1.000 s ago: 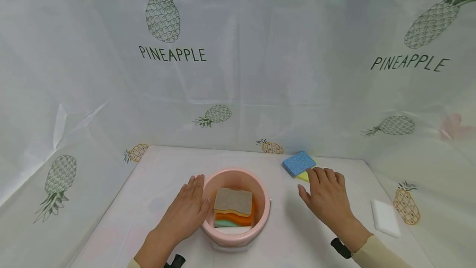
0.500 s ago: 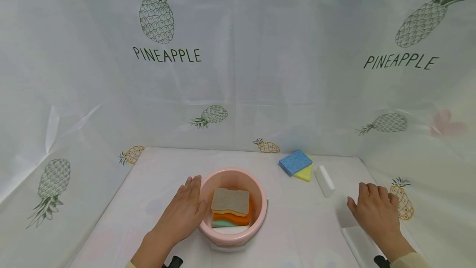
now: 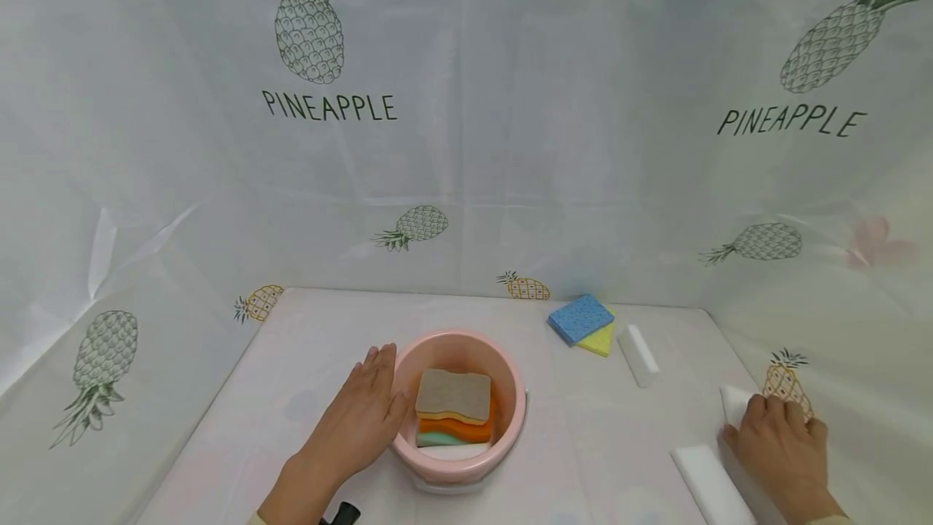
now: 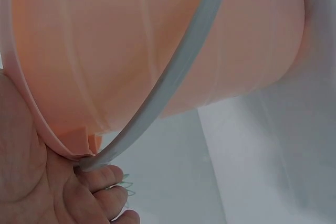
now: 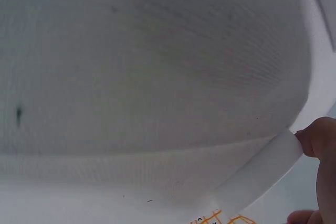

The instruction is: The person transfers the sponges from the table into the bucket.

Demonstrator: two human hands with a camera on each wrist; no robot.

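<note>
My left hand (image 3: 363,407) lies with straight fingers against the left side of a pink bucket (image 3: 513,428), its palm at the rim. In the left wrist view, the bucket's grey handle (image 4: 173,72) slants down to the same hand. Inside the bucket are stacked sponges: a grey-topped one (image 3: 453,395), an orange one (image 3: 455,429), a mint-green one (image 3: 435,438) and a white piece at the bottom. At the right edge of the table, my right hand (image 3: 783,452) has its fingers curled over a white sponge block (image 3: 733,405), gripping it; the hand hides most of it.
Another white block (image 3: 710,483) lies just left of my right hand. Farther back is a smaller white block (image 3: 638,355), beside a blue sponge (image 3: 580,319) resting on a yellow one (image 3: 599,340). A pineapple-printed sheet (image 3: 568,144) rises behind the table (image 3: 350,314).
My right hand has moved right and toward me, away from the blue and yellow sponges, and come down on the white block. The left hand stays at the bucket.
</note>
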